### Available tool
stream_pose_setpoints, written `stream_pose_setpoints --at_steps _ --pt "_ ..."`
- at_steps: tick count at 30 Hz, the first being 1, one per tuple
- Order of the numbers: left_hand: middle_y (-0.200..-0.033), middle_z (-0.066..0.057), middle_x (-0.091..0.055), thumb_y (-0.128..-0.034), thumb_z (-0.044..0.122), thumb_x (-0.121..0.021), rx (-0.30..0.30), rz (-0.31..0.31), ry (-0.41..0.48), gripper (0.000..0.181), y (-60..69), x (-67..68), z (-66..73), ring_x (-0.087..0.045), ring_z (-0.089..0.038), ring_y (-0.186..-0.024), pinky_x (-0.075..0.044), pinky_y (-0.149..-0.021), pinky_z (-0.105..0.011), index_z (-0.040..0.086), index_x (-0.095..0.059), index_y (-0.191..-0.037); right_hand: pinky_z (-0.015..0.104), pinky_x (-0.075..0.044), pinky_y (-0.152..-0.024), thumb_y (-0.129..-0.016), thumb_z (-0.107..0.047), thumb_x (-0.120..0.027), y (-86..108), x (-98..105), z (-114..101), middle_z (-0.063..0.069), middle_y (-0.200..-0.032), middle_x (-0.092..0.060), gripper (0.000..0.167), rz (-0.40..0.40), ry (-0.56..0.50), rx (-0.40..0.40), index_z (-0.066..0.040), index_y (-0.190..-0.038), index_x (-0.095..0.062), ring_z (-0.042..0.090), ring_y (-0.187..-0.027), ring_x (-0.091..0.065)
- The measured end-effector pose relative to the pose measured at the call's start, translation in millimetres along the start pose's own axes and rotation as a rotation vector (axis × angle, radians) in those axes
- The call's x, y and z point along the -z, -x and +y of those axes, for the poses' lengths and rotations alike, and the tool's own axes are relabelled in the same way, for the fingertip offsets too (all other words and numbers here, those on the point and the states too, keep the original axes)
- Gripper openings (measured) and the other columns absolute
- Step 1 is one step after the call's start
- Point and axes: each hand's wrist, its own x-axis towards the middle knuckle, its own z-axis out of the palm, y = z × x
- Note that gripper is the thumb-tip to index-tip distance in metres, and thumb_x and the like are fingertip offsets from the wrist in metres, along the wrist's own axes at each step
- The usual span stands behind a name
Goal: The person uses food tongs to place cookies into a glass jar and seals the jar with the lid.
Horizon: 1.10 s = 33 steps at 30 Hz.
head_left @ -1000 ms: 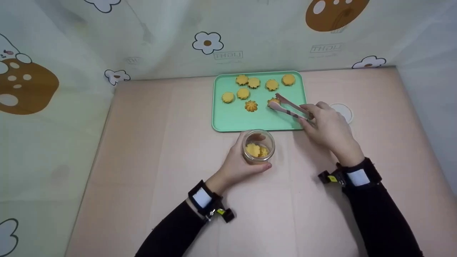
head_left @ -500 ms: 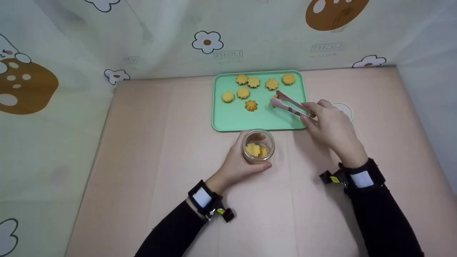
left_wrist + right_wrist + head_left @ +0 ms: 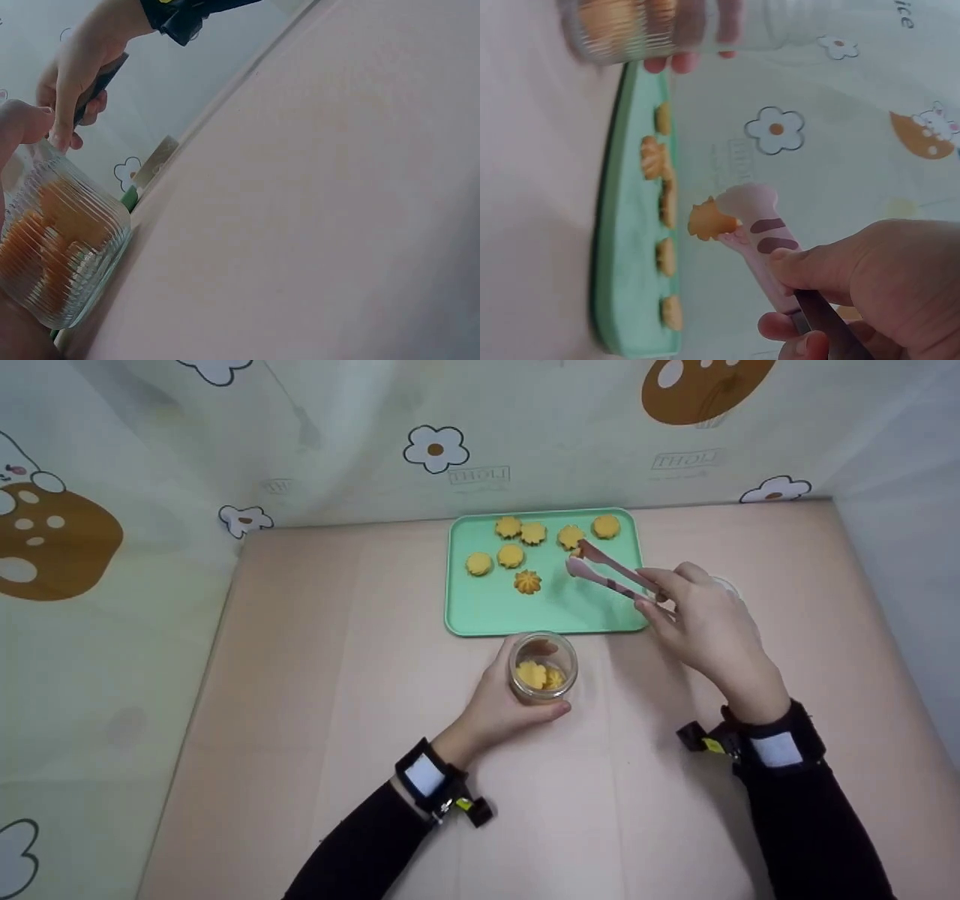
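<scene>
Aloft, fingers (image 3: 778, 325) hold tongs (image 3: 769, 235) pinching a cookie (image 3: 707, 220).

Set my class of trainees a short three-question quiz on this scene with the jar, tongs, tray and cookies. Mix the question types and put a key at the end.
1. Multiple choice: what colour is the tray?
A) brown
B) green
C) white

2. True or false: the left hand holds a jar with cookies inside.

3. Short answer: which tool in the right hand grips a cookie?

Key:
1. B
2. True
3. The tongs
</scene>
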Motion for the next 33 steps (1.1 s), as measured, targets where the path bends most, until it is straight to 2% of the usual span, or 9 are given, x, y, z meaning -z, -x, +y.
stream_pose_setpoints --at_steps 6,10,14,21,24,33 --pt "-0.141 0.001 -0.065 -0.0781 0.026 -0.101 -0.001 0.000 0.002 0.088 -0.5 -0.4 -0.7 -0.058 -0.014 -0.136 -0.044 -0.120 -0.040 0.018 -0.051 -0.151 0.039 -0.046 -0.065 -0.104 -0.018 -0.078 11.1 20 -14 0.011 -0.100 -0.069 0.036 0.019 -0.084 0.100 -0.007 -0.137 -0.075 0.023 -0.075 -0.060" --pt "-0.140 0.002 -0.065 -0.0780 0.025 -0.101 -0.009 0.002 0.005 0.089 -1.1 -0.9 -1.6 -0.058 -0.015 -0.136 -0.044 -0.120 -0.040 0.017 -0.051 -0.151 0.029 -0.042 -0.067 -0.103 -0.018 -0.079 20.7 34 -23 0.005 -0.099 -0.068 0.035 0.017 -0.137 0.174 -0.011 -0.136 -0.076 0.016 -0.078 -0.055" --pt "-0.140 0.003 -0.065 -0.0780 0.025 -0.101 -0.010 0.003 -0.013 0.088 -0.9 -0.9 -1.9 -0.058 -0.015 -0.136 -0.043 -0.121 -0.040 0.017 -0.051 -0.150 0.018 -0.041 -0.063 -0.100 -0.015 -0.082 32.1 49 -32 -0.002 -0.101 -0.065 0.038 0.002 -0.165 0.238 -0.014 -0.137 -0.076 0.009 -0.080 -0.052" --pt "-0.147 0.005 -0.062 -0.0763 0.031 -0.101 0.056 0.010 -0.035 0.095 0.7 -0.3 -0.4 -0.056 -0.015 -0.139 -0.042 -0.123 -0.044 0.019 -0.049 -0.154 0.014 -0.040 -0.058 -0.091 -0.008 -0.088 49.6 72 -42 -0.008 -0.099 -0.060 0.047 -0.056 -0.163 0.393 -0.017 -0.136 -0.077 -0.001 -0.066 -0.046" --pt "-0.148 0.006 -0.061 -0.0752 0.030 -0.101 0.069 0.013 -0.034 0.096 1.4 -0.1 -0.4 -0.055 -0.015 -0.140 -0.042 -0.123 -0.045 0.020 -0.049 -0.155 0.013 -0.041 -0.058 -0.092 -0.009 -0.088 54.3 77 -43 -0.007 -0.102 -0.062 0.047 -0.089 -0.144 0.417 -0.018 -0.136 -0.077 -0.003 -0.066 -0.047" --pt "-0.148 0.007 -0.062 -0.0755 0.026 -0.101 0.025 0.007 -0.013 0.096 0.6 -0.3 -0.8 -0.056 -0.014 -0.141 -0.040 -0.124 -0.043 0.022 -0.049 -0.156 0.014 -0.041 -0.059 -0.093 -0.014 -0.088 56.6 75 -42 -0.014 -0.101 -0.059 0.045 -0.147 -0.114 0.420 -0.022 -0.135 -0.077 -0.004 -0.068 -0.047"
